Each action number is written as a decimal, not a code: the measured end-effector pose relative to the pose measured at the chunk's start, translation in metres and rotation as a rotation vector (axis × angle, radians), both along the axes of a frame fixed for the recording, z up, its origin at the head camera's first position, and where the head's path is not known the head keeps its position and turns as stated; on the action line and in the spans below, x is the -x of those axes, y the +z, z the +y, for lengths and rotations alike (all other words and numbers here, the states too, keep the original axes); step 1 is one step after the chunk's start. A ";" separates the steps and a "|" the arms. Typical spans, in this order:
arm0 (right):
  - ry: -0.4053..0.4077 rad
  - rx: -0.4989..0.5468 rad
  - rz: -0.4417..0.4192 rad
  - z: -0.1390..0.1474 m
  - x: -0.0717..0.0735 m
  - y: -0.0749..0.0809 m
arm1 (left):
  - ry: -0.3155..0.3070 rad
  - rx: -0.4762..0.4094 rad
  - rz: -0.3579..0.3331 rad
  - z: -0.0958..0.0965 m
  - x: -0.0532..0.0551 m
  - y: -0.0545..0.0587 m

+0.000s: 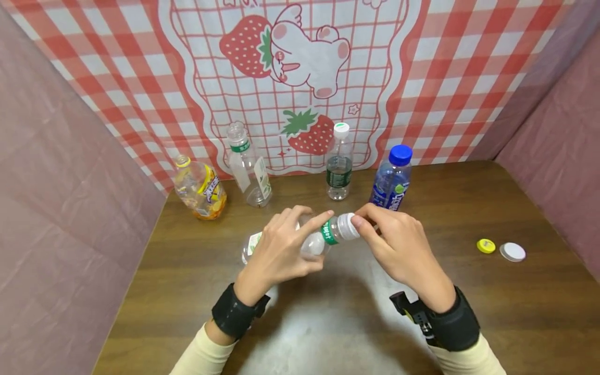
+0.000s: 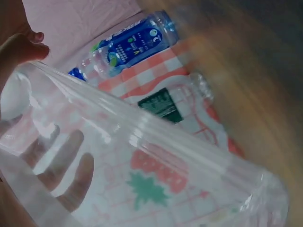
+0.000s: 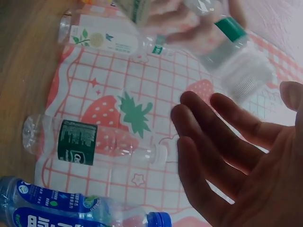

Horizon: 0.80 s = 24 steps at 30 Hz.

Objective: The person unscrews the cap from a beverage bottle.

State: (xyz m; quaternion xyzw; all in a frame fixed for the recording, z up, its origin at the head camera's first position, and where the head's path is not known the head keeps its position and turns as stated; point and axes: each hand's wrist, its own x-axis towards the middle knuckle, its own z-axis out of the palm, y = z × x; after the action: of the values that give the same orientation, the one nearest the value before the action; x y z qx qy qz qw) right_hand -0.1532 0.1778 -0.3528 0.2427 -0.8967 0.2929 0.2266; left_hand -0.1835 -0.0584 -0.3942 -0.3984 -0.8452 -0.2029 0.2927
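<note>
My left hand (image 1: 281, 242) grips a clear plastic bottle (image 1: 329, 233), which lies nearly level, its neck tilted up to the right. A green band circles the neck, and the end carries a whitish ribbed cap (image 1: 347, 226). In the left wrist view the see-through bottle wall (image 2: 142, 127) fills the foreground, with left fingers (image 2: 78, 184) showing through it. At the cap end is my right hand (image 1: 400, 242), thumb and forefinger right at the rim. The right wrist view shows these fingers (image 3: 227, 142) loosely bent and apart, close below the blurred cap (image 3: 248, 78).
Along the back stand an uncapped yellow-labelled bottle (image 1: 201, 190), a tall uncapped bottle (image 1: 250, 172), a green-labelled bottle (image 1: 339, 166) with white cap and a blue-labelled bottle (image 1: 391, 179). A yellow cap (image 1: 486, 246) and a white cap (image 1: 513, 252) lie at the right. Checked cloth hangs behind.
</note>
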 end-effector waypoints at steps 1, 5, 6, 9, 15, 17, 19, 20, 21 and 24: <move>-0.019 -0.006 0.008 -0.001 0.000 0.000 | 0.007 0.025 0.024 0.000 -0.002 0.002; -0.092 -0.023 0.049 -0.004 -0.003 -0.001 | 0.052 0.095 0.115 0.000 -0.009 0.008; -0.112 -0.031 0.061 -0.005 -0.003 -0.001 | 0.064 0.107 0.137 0.000 -0.010 0.009; -0.162 -0.053 0.083 -0.007 -0.004 -0.002 | 0.086 0.137 0.192 0.002 -0.012 0.011; -0.250 -0.043 0.138 -0.013 -0.006 -0.005 | 0.094 0.154 0.226 0.006 -0.016 0.011; -0.264 -0.024 0.170 -0.016 -0.007 -0.006 | 0.093 0.140 0.225 0.007 -0.016 0.010; -0.258 0.007 0.218 -0.018 -0.006 -0.006 | 0.068 0.111 0.193 0.007 -0.017 0.010; -0.245 0.027 0.245 -0.019 -0.006 -0.007 | 0.045 0.089 0.165 0.008 -0.018 0.010; -0.228 0.046 0.277 -0.020 -0.006 -0.006 | 0.020 0.065 0.135 0.008 -0.018 0.010; -0.163 0.098 0.372 -0.022 -0.005 -0.004 | -0.060 -0.003 0.032 0.009 -0.020 0.011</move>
State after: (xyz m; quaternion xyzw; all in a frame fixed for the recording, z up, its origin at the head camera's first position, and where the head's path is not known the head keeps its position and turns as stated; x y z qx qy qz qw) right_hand -0.1478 0.1559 -0.3565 0.2080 -0.8406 0.2671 0.4229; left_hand -0.1631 -0.0494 -0.3833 -0.4263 -0.8278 -0.2063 0.3007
